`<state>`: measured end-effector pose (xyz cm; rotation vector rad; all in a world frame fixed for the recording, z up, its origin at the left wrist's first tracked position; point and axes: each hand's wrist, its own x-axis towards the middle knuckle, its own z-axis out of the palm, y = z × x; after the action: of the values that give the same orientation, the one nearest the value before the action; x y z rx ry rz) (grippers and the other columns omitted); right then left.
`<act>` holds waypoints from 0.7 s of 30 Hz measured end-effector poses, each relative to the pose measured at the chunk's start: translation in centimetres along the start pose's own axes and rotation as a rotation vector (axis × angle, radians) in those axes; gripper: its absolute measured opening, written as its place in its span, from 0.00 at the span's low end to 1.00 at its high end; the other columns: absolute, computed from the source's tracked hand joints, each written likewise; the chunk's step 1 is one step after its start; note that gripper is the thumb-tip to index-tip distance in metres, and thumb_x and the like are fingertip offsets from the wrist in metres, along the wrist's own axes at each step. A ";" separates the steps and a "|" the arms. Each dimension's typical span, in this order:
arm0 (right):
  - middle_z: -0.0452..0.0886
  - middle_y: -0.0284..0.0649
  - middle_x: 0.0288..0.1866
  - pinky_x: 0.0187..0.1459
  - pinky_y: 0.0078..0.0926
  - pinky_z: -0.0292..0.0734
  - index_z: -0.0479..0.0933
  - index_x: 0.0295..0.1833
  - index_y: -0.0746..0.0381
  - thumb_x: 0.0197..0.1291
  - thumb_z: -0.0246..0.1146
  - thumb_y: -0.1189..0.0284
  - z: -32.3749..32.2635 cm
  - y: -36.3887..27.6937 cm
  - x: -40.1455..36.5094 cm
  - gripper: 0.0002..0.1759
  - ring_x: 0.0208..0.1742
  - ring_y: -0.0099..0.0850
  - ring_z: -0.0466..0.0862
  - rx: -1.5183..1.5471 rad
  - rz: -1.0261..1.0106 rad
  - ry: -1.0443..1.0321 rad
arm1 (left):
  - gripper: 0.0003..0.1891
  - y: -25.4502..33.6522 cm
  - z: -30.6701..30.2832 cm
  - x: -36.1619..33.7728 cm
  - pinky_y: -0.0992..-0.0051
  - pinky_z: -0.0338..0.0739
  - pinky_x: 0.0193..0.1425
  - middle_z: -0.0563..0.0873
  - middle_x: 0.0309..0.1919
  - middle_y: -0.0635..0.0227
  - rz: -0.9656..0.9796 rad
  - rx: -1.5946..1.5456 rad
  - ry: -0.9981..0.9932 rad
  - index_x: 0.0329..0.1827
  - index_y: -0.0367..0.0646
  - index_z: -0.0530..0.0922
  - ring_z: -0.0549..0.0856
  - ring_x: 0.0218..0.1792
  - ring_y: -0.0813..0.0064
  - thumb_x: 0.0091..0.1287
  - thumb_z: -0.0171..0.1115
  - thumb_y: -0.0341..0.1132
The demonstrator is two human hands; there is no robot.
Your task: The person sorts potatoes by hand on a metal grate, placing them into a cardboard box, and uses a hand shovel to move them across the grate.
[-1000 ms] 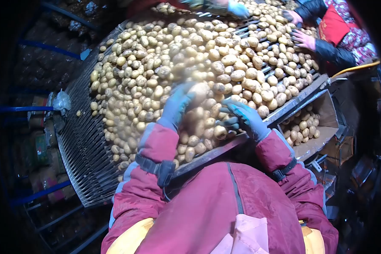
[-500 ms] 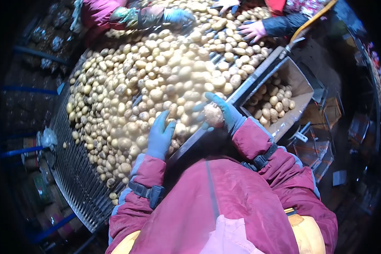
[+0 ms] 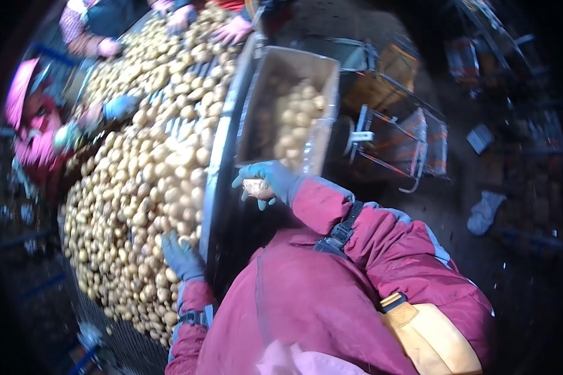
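In the head view, the right hand [image 3: 266, 182], gloved, is almost at the clock's centre, a touch toward 9 o'clock. Its fingers are curled around one potato [image 3: 256, 188], whose pale, mottled skin shows between the glove fingers. The potato is held above the dark gap between the metal side rail [image 3: 222, 150], toward 9, and the person's front, toward 6. The near end of the paper-lined bin [image 3: 281, 65] sits just beside this hand toward 12; the potatoes inside it [image 3: 297, 122] look blurred.

The left hand [image 3: 181, 257], also gloved, lies at 8 o'clock by the near edge of the potato heap [image 3: 144, 206]. Its fingers are spread and no potato shows in its grasp; whether it touches the heap I cannot tell. The heap fills the slatted rack [image 3: 122, 340] from 8 to 11, with slats showing at 7. A co-worker's blue-gloved hand [image 3: 120, 107] is over the heap at 10, and another co-worker's pink hand [image 3: 233, 30] between 11 and 12.

Good handling here seems to call for a cupped, full-finger hold, since a round potato could roll out of a glove; a gentle grip to spare the skin; and room to pass the rail and the bin's rim without knocking either.
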<state>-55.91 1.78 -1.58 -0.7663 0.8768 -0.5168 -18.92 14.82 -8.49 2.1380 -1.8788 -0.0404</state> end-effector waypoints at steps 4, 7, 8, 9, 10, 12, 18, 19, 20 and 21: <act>0.89 0.45 0.39 0.18 0.29 0.72 0.85 0.56 0.58 0.72 0.55 0.46 -4.8 2.1 -3.4 0.28 0.16 0.32 0.80 0.131 0.037 0.335 | 0.27 -0.3 0.2 -0.2 0.51 0.60 0.80 0.71 0.74 0.43 -0.040 -0.008 -0.019 0.70 0.39 0.76 0.69 0.75 0.46 0.82 0.44 0.50; 0.89 0.49 0.37 0.16 0.36 0.77 0.86 0.53 0.59 0.68 0.62 0.52 -9.7 4.2 -5.8 0.23 0.19 0.38 0.84 0.256 -0.054 0.615 | 0.28 -0.6 0.3 -0.3 0.52 0.60 0.80 0.70 0.74 0.43 -0.025 0.001 -0.025 0.71 0.39 0.76 0.68 0.75 0.45 0.82 0.43 0.51; 0.88 0.49 0.35 0.17 0.36 0.79 0.86 0.53 0.61 0.66 0.64 0.54 -11.4 4.8 -7.4 0.22 0.20 0.40 0.85 0.304 -0.136 0.692 | 0.28 -0.6 0.3 -0.3 0.52 0.60 0.80 0.70 0.75 0.42 -0.022 0.003 -0.025 0.71 0.39 0.76 0.68 0.75 0.45 0.82 0.43 0.51; 0.88 0.49 0.34 0.17 0.37 0.80 0.86 0.52 0.62 0.64 0.66 0.56 -12.6 4.3 -9.6 0.21 0.21 0.42 0.86 0.352 -0.218 0.769 | 0.28 -0.6 0.3 -0.3 0.52 0.60 0.80 0.70 0.75 0.42 -0.020 0.005 -0.025 0.71 0.39 0.76 0.68 0.75 0.44 0.82 0.43 0.51; 0.88 0.50 0.34 0.18 0.36 0.81 0.85 0.51 0.63 0.63 0.68 0.56 -14.5 4.4 -11.3 0.22 0.21 0.43 0.86 0.345 -0.276 0.850 | 0.28 -0.9 0.5 -0.3 0.52 0.60 0.79 0.69 0.75 0.42 -0.014 0.017 -0.027 0.71 0.39 0.76 0.68 0.75 0.44 0.82 0.43 0.50; 0.88 0.50 0.35 0.19 0.35 0.82 0.85 0.50 0.64 0.61 0.69 0.57 -19.3 4.9 -14.2 0.22 0.21 0.43 0.86 0.342 -0.324 1.032 | 0.28 -0.5 0.2 -0.3 0.52 0.60 0.79 0.69 0.75 0.42 -0.010 0.018 -0.029 0.71 0.39 0.76 0.68 0.75 0.44 0.82 0.43 0.50; 0.89 0.46 0.41 0.37 0.34 0.84 0.84 0.55 0.63 0.62 0.69 0.56 -32.3 7.8 -21.3 0.24 0.36 0.40 0.90 0.082 -0.359 1.360 | 0.28 -1.3 0.9 -0.5 0.52 0.61 0.79 0.70 0.75 0.42 0.004 0.014 -0.002 0.70 0.39 0.76 0.68 0.75 0.44 0.82 0.43 0.51; 0.89 0.45 0.45 0.43 0.35 0.84 0.84 0.56 0.62 0.63 0.69 0.56 -35.2 9.6 -21.9 0.24 0.41 0.40 0.90 -0.117 -0.301 1.454 | 0.28 -1.5 1.0 -0.5 0.52 0.61 0.79 0.70 0.75 0.42 0.005 0.012 0.004 0.70 0.39 0.76 0.69 0.75 0.44 0.82 0.43 0.51; 0.89 0.44 0.49 0.48 0.36 0.84 0.84 0.58 0.62 0.64 0.68 0.56 -35.9 10.0 -22.2 0.24 0.45 0.39 0.90 -0.320 -0.242 1.538 | 0.28 -1.4 0.8 -0.4 0.52 0.61 0.79 0.70 0.74 0.42 0.002 0.015 0.004 0.70 0.39 0.77 0.69 0.75 0.44 0.82 0.43 0.51; 0.89 0.43 0.52 0.52 0.36 0.81 0.84 0.59 0.61 0.65 0.67 0.56 -36.6 10.4 -22.3 0.25 0.49 0.39 0.89 -0.184 -0.246 1.542 | 0.28 -1.1 0.8 -0.4 0.52 0.61 0.79 0.70 0.74 0.42 -0.004 0.019 0.006 0.70 0.39 0.77 0.69 0.75 0.44 0.82 0.43 0.51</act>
<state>-97.58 9.66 -13.79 -0.5437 2.2794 -1.3047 -18.04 15.18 -9.61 2.1523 -1.8789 -0.0173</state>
